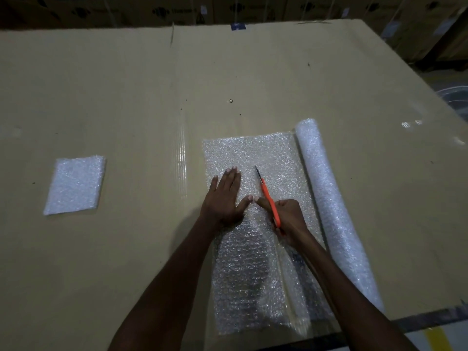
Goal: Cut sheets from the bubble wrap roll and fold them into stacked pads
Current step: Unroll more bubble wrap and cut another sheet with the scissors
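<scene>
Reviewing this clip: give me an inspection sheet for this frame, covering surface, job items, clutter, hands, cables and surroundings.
Surface: large flat brown cardboard sheet as the worktop, with a glossy strip of clear tape on it.
Job's things: white bubble wrap roll lying at right; its unrolled clear bubble wrap sheet spread to the left of it; orange-handled scissors partway through the sheet; one folded white bubble wrap pad lying apart at left.
Clutter: small dark specks and one small round bit on the cardboard.
Hands: left hand pressing flat on the sheet; right hand gripping the scissors.
Cables: nothing seen.
Surroundings: dim; stacked printed cartons behind.
</scene>
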Motion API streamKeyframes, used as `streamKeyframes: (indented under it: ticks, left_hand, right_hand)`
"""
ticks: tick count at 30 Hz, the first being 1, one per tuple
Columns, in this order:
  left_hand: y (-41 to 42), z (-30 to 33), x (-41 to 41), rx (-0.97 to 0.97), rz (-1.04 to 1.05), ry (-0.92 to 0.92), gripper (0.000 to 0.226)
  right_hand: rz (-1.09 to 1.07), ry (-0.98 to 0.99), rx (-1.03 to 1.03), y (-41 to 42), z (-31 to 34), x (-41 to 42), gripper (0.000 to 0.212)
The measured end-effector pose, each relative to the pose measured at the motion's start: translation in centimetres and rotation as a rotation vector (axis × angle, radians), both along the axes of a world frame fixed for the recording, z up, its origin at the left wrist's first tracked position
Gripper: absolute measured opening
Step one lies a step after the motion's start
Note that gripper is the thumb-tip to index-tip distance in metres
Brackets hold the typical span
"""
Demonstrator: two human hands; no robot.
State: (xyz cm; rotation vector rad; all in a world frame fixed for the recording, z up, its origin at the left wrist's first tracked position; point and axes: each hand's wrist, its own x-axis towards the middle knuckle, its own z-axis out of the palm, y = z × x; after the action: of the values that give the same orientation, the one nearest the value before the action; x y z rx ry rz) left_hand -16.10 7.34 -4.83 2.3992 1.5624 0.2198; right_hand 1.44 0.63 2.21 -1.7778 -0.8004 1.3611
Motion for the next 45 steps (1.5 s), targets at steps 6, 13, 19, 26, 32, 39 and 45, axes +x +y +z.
streamKeyframes:
  ticks: [6,13,19,26,32,39,45]
  left_hand:
    - [0.2,0.2,0.0,0.003,0.001,0.007,0.093]
    - [3.6,2.1,-0.4,0.129,0.013,-0.028,0.073]
    - [6.2,1.0,-0.6,0.029,-0.034,0.067,0.079]
    - [6.1,0.0,-0.9,-0.004,-0.019,0.030,0.080]
    - [6.1,-0.2,-0.8,0.005,-0.015,0.013,0.080]
    - [6.1,-0.3,-0.9,0.010,-0.012,-0.005,0.081]
    - [6.1,-0.3,-1.0,0.009,-0.010,-0.018,0.082]
  right_hand:
    - [-0.021,0.027,-0.011,1.1,0.3,-0.1,0.055]
    - [-0.020,0.093,-0.012,0.8,-0.5,0.2,0.045]
    - [-0.038,0.116,-0.011,1.2,-0.4,0.1,0.048]
    - [-0.021,0.059,-0.006,1.6,-0.4,0.1,0.052]
    - [-0.014,0.060,-0.011,2.7,-0.2,-0.1,0.050]
    - [-0.015,0.052,-0.020,3.2,0.0,-0.2,0.048]
    - [-0.028,0.026,-0.021,3.8,-0.3,-0.2,0.050]
